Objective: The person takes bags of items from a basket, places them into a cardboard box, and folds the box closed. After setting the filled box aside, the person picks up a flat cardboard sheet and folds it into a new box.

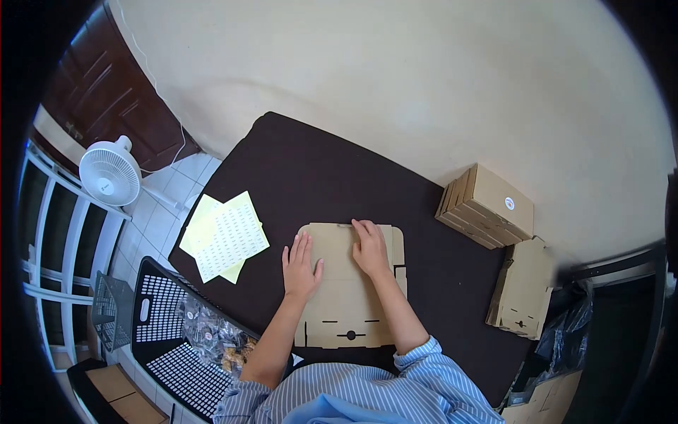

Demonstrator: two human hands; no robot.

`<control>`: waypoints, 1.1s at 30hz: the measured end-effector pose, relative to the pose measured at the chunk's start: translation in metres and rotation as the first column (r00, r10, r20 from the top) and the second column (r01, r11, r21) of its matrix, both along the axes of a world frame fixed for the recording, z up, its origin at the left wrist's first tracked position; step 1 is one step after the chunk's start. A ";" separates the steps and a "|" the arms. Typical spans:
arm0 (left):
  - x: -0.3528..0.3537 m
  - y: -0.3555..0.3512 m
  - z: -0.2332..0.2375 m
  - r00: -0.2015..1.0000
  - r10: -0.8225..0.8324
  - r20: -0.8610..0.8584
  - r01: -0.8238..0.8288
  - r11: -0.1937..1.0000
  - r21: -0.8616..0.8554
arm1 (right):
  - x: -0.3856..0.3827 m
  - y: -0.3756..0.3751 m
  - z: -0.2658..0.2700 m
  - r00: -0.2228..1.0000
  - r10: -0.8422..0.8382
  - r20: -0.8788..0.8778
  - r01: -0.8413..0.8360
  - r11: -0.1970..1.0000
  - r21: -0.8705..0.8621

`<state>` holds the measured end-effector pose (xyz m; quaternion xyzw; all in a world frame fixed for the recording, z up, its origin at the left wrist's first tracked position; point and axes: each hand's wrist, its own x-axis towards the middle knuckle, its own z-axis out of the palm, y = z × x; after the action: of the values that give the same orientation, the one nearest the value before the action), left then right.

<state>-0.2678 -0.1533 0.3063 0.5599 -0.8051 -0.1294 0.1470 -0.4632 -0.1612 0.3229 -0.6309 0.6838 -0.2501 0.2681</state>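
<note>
A flattened cardboard box [346, 297] is laid on the dark-covered table [318, 169], before the person. Its left edge is covered by the left hand [301, 268], laid flat, grip spread. Its far edge is touched by the right hand [369, 252], fingers bent; whether that grip is closed on it cannot be told. The sheets [236, 237] at left are printed with rows of unreadably small marks. A round label [509, 203] is borne by the stacked boxes [491, 194]; its details cannot be read.
</note>
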 end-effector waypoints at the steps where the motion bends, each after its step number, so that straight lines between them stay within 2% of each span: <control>1: 0.000 0.001 -0.001 1.000 0.001 0.000 -0.001 1.000 0.009 | 0.002 0.005 -0.004 1.000 0.001 0.000 -0.001 1.000 0.009; 3: -0.001 0.001 -0.002 1.000 0.003 -0.004 -0.003 1.000 -0.029 | 0.010 0.016 -0.008 0.968 -0.014 -0.249 -0.025 0.988 -0.150; 4: -0.001 0.000 -0.002 1.000 0.005 -0.006 -0.005 1.000 -0.027 | 0.014 0.018 -0.005 0.968 -0.011 -0.251 -0.027 0.989 -0.148; 6: -0.001 0.000 -0.001 1.000 -0.001 -0.024 0.000 0.999 -0.041 | 0.022 0.024 0.000 0.883 -0.045 -0.468 -0.020 0.991 -0.133; 9: -0.002 0.000 -0.001 1.000 0.007 -0.018 -0.008 0.999 -0.035 | 0.025 0.023 -0.008 0.875 -0.068 -0.479 -0.010 0.987 -0.158; 10: -0.002 0.001 -0.003 1.000 0.005 -0.019 -0.005 1.000 -0.028 | 0.023 0.024 -0.008 0.874 -0.067 -0.481 -0.008 0.989 -0.151; 13: 0.001 -0.002 -0.010 0.999 -0.032 -0.012 0.031 0.995 -0.090 | 0.008 0.023 0.007 0.967 0.044 -0.250 -0.046 0.999 0.001; 17: 0.025 0.004 0.013 0.990 -0.140 0.033 0.139 0.990 0.027 | -0.014 0.081 0.023 0.978 0.074 -0.193 -0.103 0.984 -0.146; 19: 0.042 0.030 0.028 0.943 -0.306 0.129 0.321 0.939 -0.125 | -0.025 0.129 0.026 0.978 0.186 -0.089 -0.198 0.970 -0.143; 20: 0.051 0.047 0.035 0.943 -0.308 0.126 0.323 0.939 -0.123 | -0.027 0.153 0.036 0.976 0.213 -0.035 -0.216 0.971 -0.102; 21: 0.060 0.067 0.042 0.916 -0.400 -0.029 0.400 0.916 0.015 | -0.028 0.175 0.046 0.971 0.237 0.018 -0.236 0.970 -0.064; 22: 0.066 0.083 0.047 0.867 -0.458 -0.195 0.486 0.863 0.135 | -0.030 0.194 0.047 0.972 0.236 0.015 -0.235 0.970 -0.063; 24: 0.075 0.107 0.057 0.858 -0.475 -0.193 0.506 0.847 0.164 | -0.032 0.223 0.047 0.965 0.228 -0.129 -0.245 0.961 -0.129; 26: 0.078 0.116 0.057 0.849 -0.494 -0.187 0.524 0.830 0.192 | -0.033 0.234 0.037 0.968 0.181 -0.175 -0.211 0.963 -0.169; 27: 0.077 0.117 0.052 0.861 -0.470 -0.194 0.499 0.853 0.150 | -0.035 0.236 0.031 0.967 0.133 -0.219 -0.179 0.961 -0.209; 30: 0.075 0.115 0.040 0.880 -0.436 -0.188 0.457 0.886 0.085 | -0.039 0.232 0.017 0.961 0.134 -0.242 -0.210 0.923 -0.323; 31: 0.074 0.112 0.039 0.889 -0.425 -0.171 0.441 0.895 0.067 | -0.037 0.230 0.019 0.960 0.136 -0.243 -0.213 0.921 -0.326; 33: 0.071 0.104 0.040 0.905 -0.370 -0.213 0.397 0.912 0.102 | -0.032 0.220 0.027 0.997 0.013 -0.070 -0.035 0.948 -0.316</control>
<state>-0.1969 -0.0490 0.3461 0.3847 -0.8705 -0.2654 0.1539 -0.4948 0.0589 0.3494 -0.6822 0.6356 -0.3320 0.1431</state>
